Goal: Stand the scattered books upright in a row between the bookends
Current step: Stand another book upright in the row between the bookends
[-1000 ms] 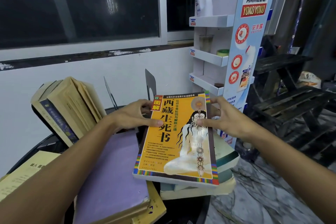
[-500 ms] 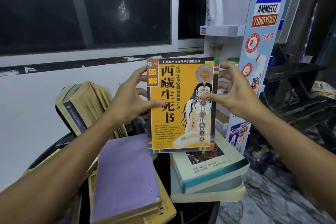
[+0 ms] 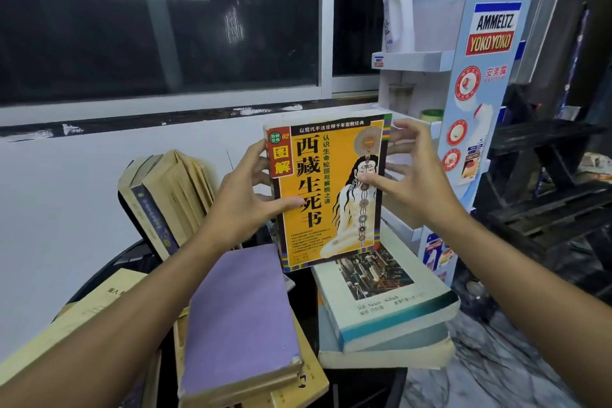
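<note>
- The orange book (image 3: 331,189) is held upright in the air with its front cover facing the person. It is above the dark table (image 3: 109,262), and its lower edge is over the far end of the teal-edged book (image 3: 390,308).
- The left hand (image 3: 241,202) grips the spine side, thumb laid flat across the cover and fingers curled round behind.
- The right hand (image 3: 410,182) takes the other edge. Its thumb tip presses the cover, and its fingers, spread apart, reach behind the book.
- The teal-edged book lies flat on top of another thick book.
- Just left of that pile, a purple book (image 3: 238,318) lies flat on yellowed ones.
- Further left, several old books (image 3: 165,195) lean together, tilted, near the white wall.
- On the right stands a display rack (image 3: 486,93) marked AMMELTZ YOKO YOKO, with a white bottle (image 3: 397,10) on its top shelf.
</note>
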Motion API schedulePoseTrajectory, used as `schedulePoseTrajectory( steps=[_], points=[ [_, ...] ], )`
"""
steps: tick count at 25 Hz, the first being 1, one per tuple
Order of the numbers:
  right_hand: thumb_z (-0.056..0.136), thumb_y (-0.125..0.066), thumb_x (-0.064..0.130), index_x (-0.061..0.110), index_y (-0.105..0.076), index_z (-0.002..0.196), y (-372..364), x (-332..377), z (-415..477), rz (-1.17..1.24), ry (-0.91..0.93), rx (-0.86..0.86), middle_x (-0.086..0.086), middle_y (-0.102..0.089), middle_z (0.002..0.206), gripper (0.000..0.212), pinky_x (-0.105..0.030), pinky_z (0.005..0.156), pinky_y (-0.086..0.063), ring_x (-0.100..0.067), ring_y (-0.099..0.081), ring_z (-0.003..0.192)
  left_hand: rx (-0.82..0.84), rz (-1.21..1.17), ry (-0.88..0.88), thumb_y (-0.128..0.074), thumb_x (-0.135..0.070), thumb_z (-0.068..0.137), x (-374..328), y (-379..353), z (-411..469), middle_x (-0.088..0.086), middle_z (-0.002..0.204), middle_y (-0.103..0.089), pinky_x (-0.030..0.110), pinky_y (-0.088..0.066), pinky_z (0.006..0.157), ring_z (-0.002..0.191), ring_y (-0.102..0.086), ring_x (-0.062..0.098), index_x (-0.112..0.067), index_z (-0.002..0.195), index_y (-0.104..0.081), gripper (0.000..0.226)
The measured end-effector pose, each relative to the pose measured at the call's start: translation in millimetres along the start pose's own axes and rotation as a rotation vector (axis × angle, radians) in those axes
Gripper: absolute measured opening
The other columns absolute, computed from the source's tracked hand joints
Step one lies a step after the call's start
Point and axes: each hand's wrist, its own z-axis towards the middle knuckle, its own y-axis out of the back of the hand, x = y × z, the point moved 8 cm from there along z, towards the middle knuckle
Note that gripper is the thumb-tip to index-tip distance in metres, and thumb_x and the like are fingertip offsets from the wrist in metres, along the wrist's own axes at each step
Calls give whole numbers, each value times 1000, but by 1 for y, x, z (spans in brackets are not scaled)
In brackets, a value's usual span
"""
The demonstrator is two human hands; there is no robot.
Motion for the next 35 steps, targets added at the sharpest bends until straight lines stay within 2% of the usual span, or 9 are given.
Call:
schedulePoseTrajectory(
  steps=[2,5,7,12,14,17,22,27,35],
  points=[
    [72,-90,31,16,-44,129,-4,5,-3,-188,64,-78,-2,-45,117,74,-20,83,-51,-13,-52,97,22,-19,-4,-85,-39,73,-4,-2,-4,-13,127,-66,39,-64,78,113,-65,11,-38,148,-36,89],
    [81,-81,39,22,-51,123,-24,18,-8,-226,100,-5,6,-45,117,55,-27,85,-53,-5,-51,99,84,-94,-28,-82,-31,80,-11,-7,-12,-14,127,-66,39,-64,77,116,-63,14,-33,144,-47,73],
    [83,-76,48,22,-50,129,-34,27,-11,-127,83,52,6,-46,123,59,-28,92,-54,-4,-54,109,130,-145,-42,-81,-22,84,-15,-11,-19,-11,130,-65,36,-63,81,118,-62,17,-31,146,-50,70],
    [75,-62,78,24,-41,146,-49,45,-22,22,14,198,9,-44,139,92,-33,107,-49,-2,-49,129,224,-175,-89,-81,-10,83,-18,-23,-32,-2,130,-55,32,-62,83,117,-59,19,-34,153,-39,85],
    [74,-64,77,26,-37,150,-52,52,-27,39,7,240,11,-43,144,96,-35,108,-48,-1,-48,132,240,-154,-99,-81,-12,84,-16,-29,-35,-7,131,-54,32,-63,83,120,-59,17,-38,154,-34,88],
    [72,-68,76,30,-36,152,-53,64,-33,51,-2,265,13,-46,143,97,-29,105,-49,1,-48,131,218,-121,-109,-80,-17,84,-16,-36,-38,-11,135,-52,29,-62,82,127,-56,14,-41,155,-30,90],
    [80,-77,56,32,-53,135,-46,84,-37,15,-3,169,16,-64,123,65,-10,89,-50,3,-57,120,112,-109,-85,-83,-30,81,-14,-50,-42,-14,147,-48,33,-63,81,132,-52,9,-35,154,-37,86],
    [84,-77,47,25,-60,126,-40,86,-37,-54,-28,29,15,-72,108,50,-28,92,-56,1,-66,104,9,-93,-79,-82,-37,80,-18,-63,-46,-18,149,-39,29,-63,80,139,-41,5,-39,156,-30,92],
    [88,-76,30,25,-64,107,-31,82,-36,-79,-51,-98,20,-70,92,23,-21,80,-58,4,-69,88,-45,-143,-66,-81,-29,84,-25,-77,-47,-17,148,-33,22,-61,81,142,-35,5,-35,159,-24,94]
  ],
)
